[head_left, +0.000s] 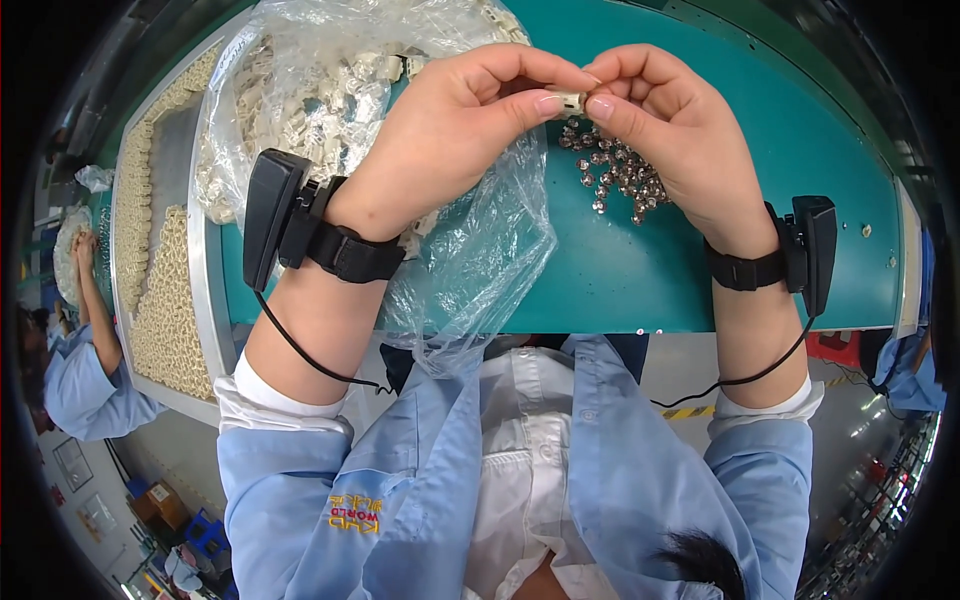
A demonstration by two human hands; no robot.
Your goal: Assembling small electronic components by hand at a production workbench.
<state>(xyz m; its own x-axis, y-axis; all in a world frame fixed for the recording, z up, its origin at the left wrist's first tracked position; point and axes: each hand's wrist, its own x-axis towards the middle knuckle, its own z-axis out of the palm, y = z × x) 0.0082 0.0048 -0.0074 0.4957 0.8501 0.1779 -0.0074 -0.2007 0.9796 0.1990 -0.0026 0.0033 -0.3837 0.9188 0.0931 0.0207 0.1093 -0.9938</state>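
Observation:
Between my two hands, above the green tabletop, is a small cream plastic part [570, 102]. My left hand [450, 130] pinches it between thumb and forefinger. The thumb and fingers of my right hand [670, 130] close at its right end; whether they also hold a tiny separate piece is hidden. Under and beside my right hand lies a pile of small shiny metal pieces [625, 175]. A clear plastic bag [480, 270] full of similar cream parts [325, 110] lies open beneath and to the left of my left hand.
At the left stands a metal-rimmed tray [205, 250] with rows of cream parts [165, 310]. Another person in a blue sleeve [90, 385] works beyond it. The green table [790, 250] extends right, with a few loose bits [866, 230] near its edge. Each wrist wears a strapped black device.

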